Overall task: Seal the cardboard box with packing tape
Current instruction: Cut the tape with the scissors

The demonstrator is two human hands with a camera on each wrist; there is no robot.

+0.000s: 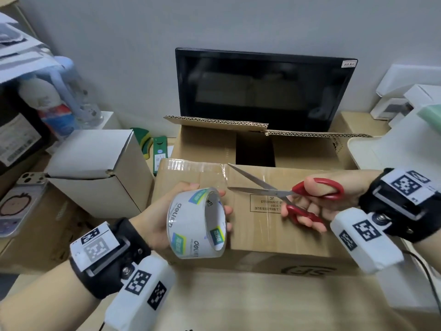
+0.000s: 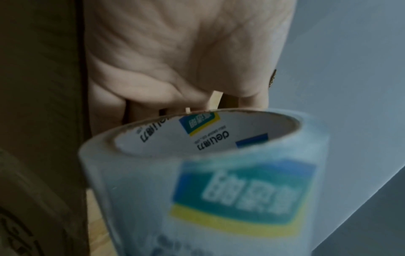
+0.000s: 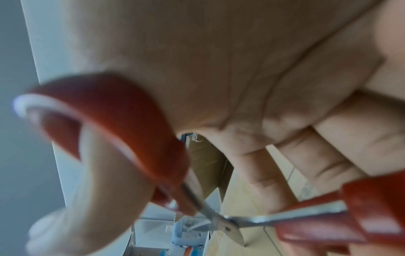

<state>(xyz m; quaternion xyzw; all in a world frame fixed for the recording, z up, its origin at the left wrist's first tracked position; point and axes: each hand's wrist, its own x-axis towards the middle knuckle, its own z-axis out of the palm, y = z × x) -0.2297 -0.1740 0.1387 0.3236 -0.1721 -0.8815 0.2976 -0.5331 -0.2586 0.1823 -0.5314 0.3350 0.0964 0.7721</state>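
Note:
A brown cardboard box lies in front of me, its near flap folded down and its far flaps standing up. My left hand grips a roll of clear packing tape just above the box's left end; the same tape roll fills the left wrist view below the left hand. My right hand holds red-handled scissors with the blades spread, tips pointing left toward the roll. In the right wrist view the scissors are blurred, thumb through one loop of the right hand.
A dark monitor stands against the wall behind the box. A white carton sits to the left, with a phone and bottles further left. White boxes stack at the right. A second flat cardboard sheet lies nearest me.

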